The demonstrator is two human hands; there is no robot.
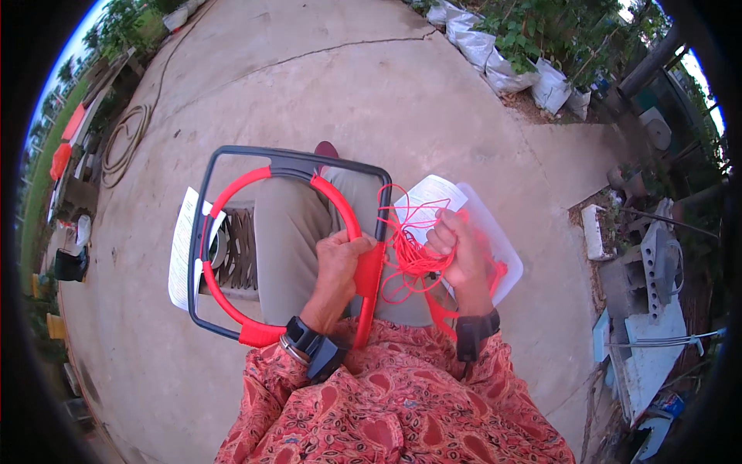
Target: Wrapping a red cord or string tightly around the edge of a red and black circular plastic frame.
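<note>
A black rounded rectangular frame [348, 162] with a red-and-black ring [239, 184] inside it lies tilted over my lap. My left hand [338, 269] is closed on its right side, where red wrapping [370, 271] covers ring and frame together. To the right, my right hand [462, 251] is curled around a loose, tangled bundle of thin red cord [417, 261]. Strands loop up from the bundle to the frame's right edge. Behind this hand is a translucent plastic tray [508, 277] with red material and a white printed sheet [434, 193].
Another printed sheet [182, 259] sits left of the frame, beside a dark slatted surface [238, 251]. A coiled hose [124, 147] lies on the concrete floor [332, 93] at far left. White sacks [550, 87] line the planting at far right; concrete blocks [657, 267] lie at right.
</note>
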